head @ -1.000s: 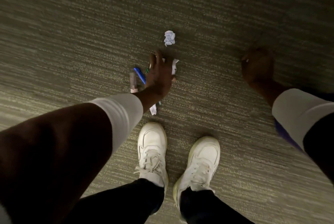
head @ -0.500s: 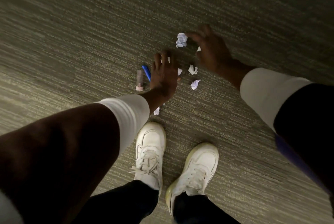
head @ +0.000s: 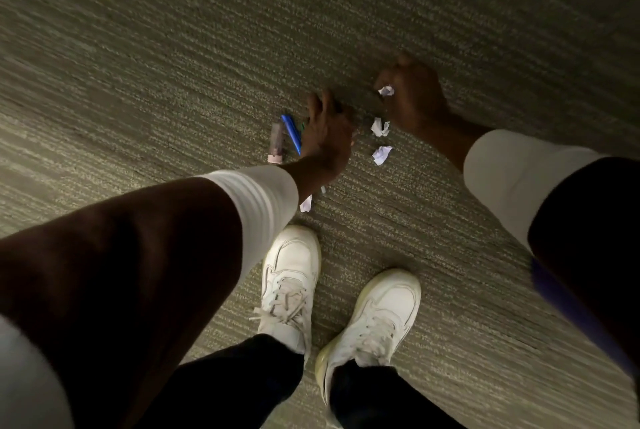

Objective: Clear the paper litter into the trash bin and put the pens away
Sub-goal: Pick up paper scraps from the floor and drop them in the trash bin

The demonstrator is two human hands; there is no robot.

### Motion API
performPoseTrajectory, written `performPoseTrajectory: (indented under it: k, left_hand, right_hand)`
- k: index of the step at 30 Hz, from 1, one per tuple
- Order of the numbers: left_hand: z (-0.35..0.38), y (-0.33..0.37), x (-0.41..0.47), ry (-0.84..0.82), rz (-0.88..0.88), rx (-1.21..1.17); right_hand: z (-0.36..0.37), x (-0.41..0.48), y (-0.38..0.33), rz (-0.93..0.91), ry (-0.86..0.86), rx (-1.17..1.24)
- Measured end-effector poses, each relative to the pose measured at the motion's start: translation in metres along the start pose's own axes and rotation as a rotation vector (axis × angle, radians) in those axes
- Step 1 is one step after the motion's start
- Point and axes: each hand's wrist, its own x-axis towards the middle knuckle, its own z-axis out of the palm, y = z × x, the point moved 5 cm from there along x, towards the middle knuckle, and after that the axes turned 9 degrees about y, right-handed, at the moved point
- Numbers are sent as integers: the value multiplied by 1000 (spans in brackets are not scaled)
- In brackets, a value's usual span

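A crumpled paper ball (head: 386, 91) sits pinched in the grip of the right hand (head: 414, 96), right of the frame's centre, fingers curled shut around it. Just below lie two more paper scraps (head: 380, 126) (head: 381, 154) on the carpet (head: 173, 47), and another scrap (head: 306, 203) shows beside the left wrist. The left hand (head: 327, 137) reaches down at centre frame; whether its grip is spread or closed cannot be told. Left of it lie a blue pen (head: 291, 134) and a pink-capped marker (head: 276, 148). White sneakers (head: 291, 276) stand below.
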Motion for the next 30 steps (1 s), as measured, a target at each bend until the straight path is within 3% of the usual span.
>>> performPoseTrajectory:
  k: [8, 10, 14, 18, 20, 25, 30]
  left_hand:
    - [-1, 3, -7, 60, 85, -44]
    - [-6, -1, -10, 80, 109, -90]
    - [-17, -8, -20, 149, 119, -170]
    - [-23, -16, -36, 138, 99, -133]
    - [-28, -20, -44, 144, 105, -129]
    - [-48, -15, -69, 110, 117, -134]
    - [-76, 26, -108, -53, 80, -253]
  right_hand:
    - [8, -52, 8, -29, -145, 32]
    - [19, -69, 3, -131, -197, -30]
    - [44, -83, 3, -216, -147, 20]
    - [55, -94, -7, -171, -124, -109]
    - [53, -100, -12, -240, -64, -142]
    - [27, -128, -11, -85, -74, 19]
    - [-30, -188, -12, 179, 65, 220]
